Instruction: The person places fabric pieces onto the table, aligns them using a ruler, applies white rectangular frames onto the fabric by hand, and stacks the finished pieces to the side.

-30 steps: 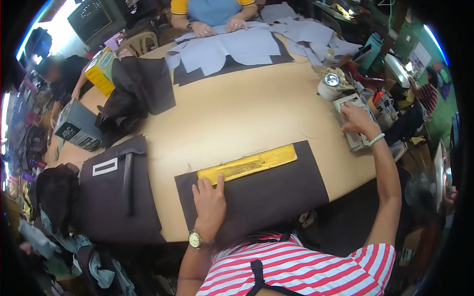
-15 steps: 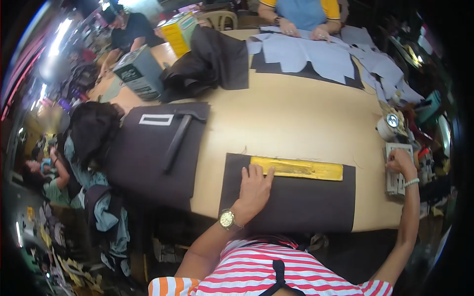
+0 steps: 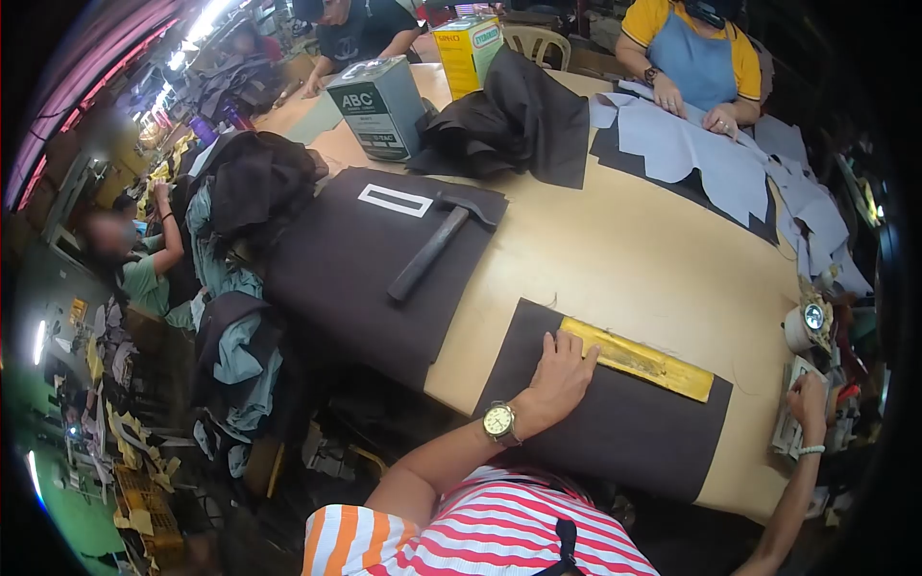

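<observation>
A dark rectangular fabric piece [image 3: 634, 437] lies near the table's front edge, with a long yellow strip [image 3: 643, 360] along its far side. My left hand [image 3: 562, 374] lies on the fabric, its fingers apart and their tips at the strip's left end. Over at the table's right edge, my right hand [image 3: 807, 398] is at a light-coloured, shallow box-like object [image 3: 786, 432]. Its fingers are curled together, and whatever they may hold is too small or hidden to see.
Left of the fabric, a hammer [image 3: 432, 252] and a white rectangular frame [image 3: 394, 201] lie on stacked dark fabric [image 3: 355, 298]. Farther back stand a green ABC can [image 3: 379, 110] and a yellow can [image 3: 463, 58]. Across the table, a person handles pale cut pieces [image 3: 663, 144].
My view has turned left and tilted, so the table appears shifted right and rotated. My left hand stays at the strip's left end; my right hand remains at the box-like object.
</observation>
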The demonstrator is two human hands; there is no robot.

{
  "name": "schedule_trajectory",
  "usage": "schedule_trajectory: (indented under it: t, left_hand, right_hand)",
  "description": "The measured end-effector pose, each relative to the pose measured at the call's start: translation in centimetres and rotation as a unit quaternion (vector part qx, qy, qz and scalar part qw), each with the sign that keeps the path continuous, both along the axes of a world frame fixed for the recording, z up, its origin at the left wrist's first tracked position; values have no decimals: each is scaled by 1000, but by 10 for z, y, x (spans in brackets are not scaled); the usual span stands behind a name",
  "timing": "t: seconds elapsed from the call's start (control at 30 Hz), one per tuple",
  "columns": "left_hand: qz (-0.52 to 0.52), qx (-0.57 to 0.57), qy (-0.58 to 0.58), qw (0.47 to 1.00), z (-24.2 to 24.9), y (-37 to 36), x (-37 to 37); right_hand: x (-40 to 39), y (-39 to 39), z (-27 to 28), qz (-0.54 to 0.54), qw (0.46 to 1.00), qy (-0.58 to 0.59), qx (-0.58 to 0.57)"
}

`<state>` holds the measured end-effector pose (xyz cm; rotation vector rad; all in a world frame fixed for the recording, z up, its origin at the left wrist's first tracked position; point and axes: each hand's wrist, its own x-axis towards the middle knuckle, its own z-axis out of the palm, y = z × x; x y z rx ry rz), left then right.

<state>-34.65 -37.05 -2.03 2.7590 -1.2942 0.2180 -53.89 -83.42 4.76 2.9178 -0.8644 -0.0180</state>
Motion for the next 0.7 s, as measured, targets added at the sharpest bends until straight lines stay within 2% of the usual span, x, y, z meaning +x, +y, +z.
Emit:
schedule_trajectory:
  t: [0.07, 0.17, 0.23, 0.27, 0.3, 0.33, 0.37, 0.4, 0.43, 0.5, 0.57, 0.7]
  left_hand:
    - [3, 1, -5, 1000, -2, 2, 1]
    - [-2, -15, -7, 1000, -3, -1, 2]
    - [-15, -36, -14, 999, 0, 3, 3]
    - [-21, -42, -16, 999, 0, 5, 4]
    - [-32, -37, -38, 998, 0, 5, 6]
    - [-32, -31, -43, 998, 1, 5, 8]
    - [-44, -32, -49, 997, 0, 7, 9]
    - [-51, -42, -39, 997, 2, 7, 10]
    - [-55, -52, -37, 996, 0, 7, 11]
    - [-67, -50, -42, 996, 0, 7, 11]
    - [-64, -40, -24, 997, 3, 6, 9]
    - [-61, -16, -11, 998, 5, 9, 6]
  right_hand:
    - [-1, 6, -4, -10, 999, -32, -20]
    - [-5, 10, -22, -18, 986, -141, -87]
    - [-38, -30, -81, 47, 955, -218, -198]
    - [-20, 15, -51, -53, 972, -212, -91]
    - [-34, 4, -73, -58, 966, -190, -166]
    - [-41, 1, -88, -81, 957, -231, -157]
    - [-36, 23, -81, -112, 942, -265, -170]
    - [-32, 46, -66, -124, 935, -250, -219]
    - [-24, 69, -47, -180, 937, -252, -164]
    - [-29, 67, -64, -179, 900, -335, -215]
    - [-27, 84, -58, -260, 879, -358, -176]
    - [-25, 90, -59, -264, 848, -443, -122]
